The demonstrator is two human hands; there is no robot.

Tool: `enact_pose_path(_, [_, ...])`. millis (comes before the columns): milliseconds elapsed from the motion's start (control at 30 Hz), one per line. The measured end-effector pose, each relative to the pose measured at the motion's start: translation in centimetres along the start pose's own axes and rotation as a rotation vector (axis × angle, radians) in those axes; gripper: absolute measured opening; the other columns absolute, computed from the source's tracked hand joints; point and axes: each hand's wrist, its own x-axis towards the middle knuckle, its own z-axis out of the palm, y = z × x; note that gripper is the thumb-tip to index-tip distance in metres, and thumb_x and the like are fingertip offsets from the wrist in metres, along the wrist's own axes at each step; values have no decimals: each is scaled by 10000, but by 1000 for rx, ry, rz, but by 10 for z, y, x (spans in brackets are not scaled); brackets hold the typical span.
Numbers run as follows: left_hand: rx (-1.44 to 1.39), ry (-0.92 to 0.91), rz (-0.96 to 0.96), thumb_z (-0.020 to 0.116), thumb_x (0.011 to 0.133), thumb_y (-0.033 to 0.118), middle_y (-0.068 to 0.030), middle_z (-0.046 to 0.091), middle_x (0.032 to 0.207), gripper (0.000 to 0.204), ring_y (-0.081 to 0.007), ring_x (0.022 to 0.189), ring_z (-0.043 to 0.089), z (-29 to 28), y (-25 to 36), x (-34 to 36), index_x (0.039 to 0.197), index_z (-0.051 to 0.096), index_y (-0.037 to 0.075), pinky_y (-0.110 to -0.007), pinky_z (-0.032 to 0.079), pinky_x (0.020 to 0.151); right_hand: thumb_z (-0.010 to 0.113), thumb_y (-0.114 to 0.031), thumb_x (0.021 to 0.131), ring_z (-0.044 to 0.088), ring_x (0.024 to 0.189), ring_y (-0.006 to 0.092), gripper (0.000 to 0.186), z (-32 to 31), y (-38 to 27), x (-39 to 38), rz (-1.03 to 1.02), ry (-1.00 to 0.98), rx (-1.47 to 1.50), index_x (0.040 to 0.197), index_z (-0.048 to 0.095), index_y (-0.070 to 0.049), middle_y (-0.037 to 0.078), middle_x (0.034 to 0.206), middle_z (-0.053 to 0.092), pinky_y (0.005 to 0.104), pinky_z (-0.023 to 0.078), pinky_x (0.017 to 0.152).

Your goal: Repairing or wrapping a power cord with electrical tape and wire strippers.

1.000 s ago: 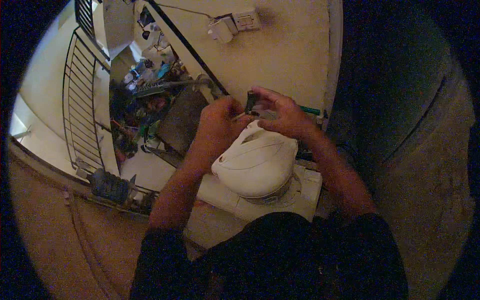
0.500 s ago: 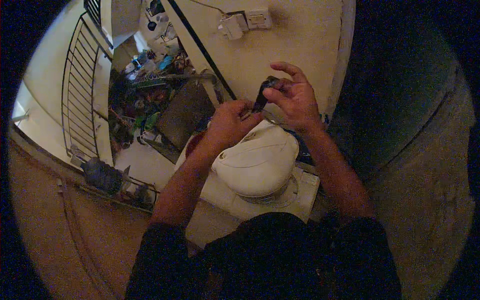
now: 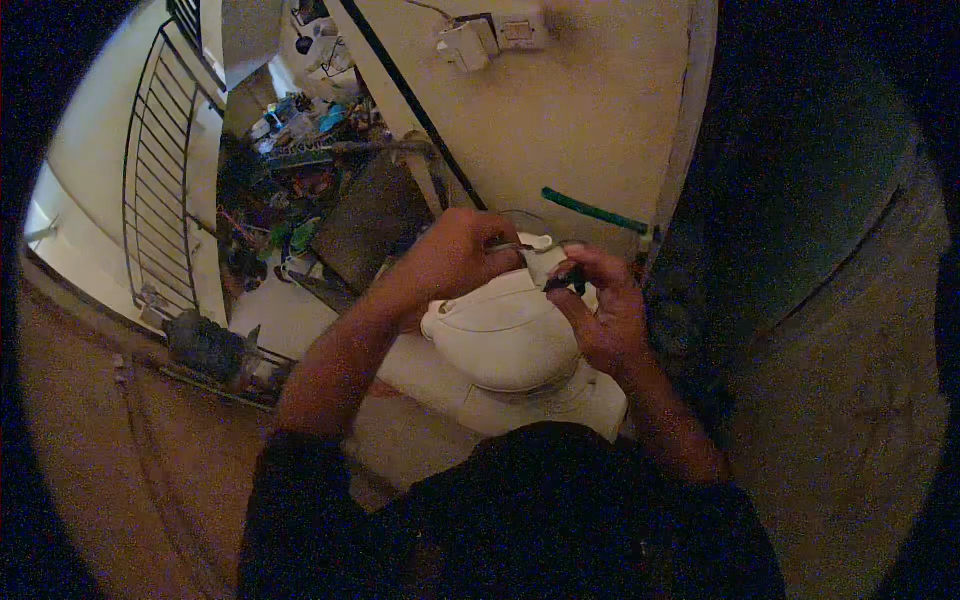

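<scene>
My right hand (image 3: 612, 315) pinches a small black object (image 3: 567, 280) between thumb and fingers; its exact kind is too dark to make out. Opposite it, my left hand (image 3: 465, 255) has its fingers closed on a thin pale strand (image 3: 514, 247). Both hands are over the far side of a white rounded casing (image 3: 510, 335), which has a curved seam across its top. A pale upright piece (image 3: 545, 262) of it shows between the hands. The casing sits on a flat white base (image 3: 600, 405).
Behind is a pale wall (image 3: 580, 120) with a white switch plate (image 3: 518, 32) and a plugged-in adapter (image 3: 465, 47). A green tube (image 3: 595, 210) slants at the right. Leftward are piled clutter (image 3: 290, 200), a brown panel (image 3: 375, 215) and a black railing (image 3: 160, 170).
My right hand has come down and nearer with the black object, away from my left hand's fingertips. My left hand has shifted slightly. The green tube behind my right hand now shows.
</scene>
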Motion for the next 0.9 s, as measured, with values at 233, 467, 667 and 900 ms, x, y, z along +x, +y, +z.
enact_pose_path(233, [-189,-397,-115,646,721,205,-31,581,650,211,-116,633,522,-34,14,-8,812,636,15,-263,434,599,661,-105,737,579,817,263,278,12,-11,-10,-76,2,-20,1003,581,-92,88,891,614,368,448,740])
enact_pose_path(467, [-324,-492,-278,607,772,344,-2,501,580,301,-90,567,454,-33,-4,-3,770,621,43,-261,402,533,621,-133,745,573,824,269,210,27,-10,-21,-256,-89,-98,954,601,-131,77,869,612,388,415,776])
enact_pose_path(667, [-103,-523,-356,628,764,316,-21,565,618,271,-96,555,472,-29,21,-2,796,651,48,-274,404,516,643,1,709,594,822,268,232,33,-14,-20,-318,-154,-172,899,557,-102,97,864,606,380,460,704])
enact_pose_path(900, [-259,-451,-465,629,763,291,-19,579,633,259,-74,522,462,-15,1,-10,805,647,37,-261,381,458,594,22,713,584,764,289,221,40,-22,-21,-255,-249,-181,893,559,-101,114,820,590,394,472,683])
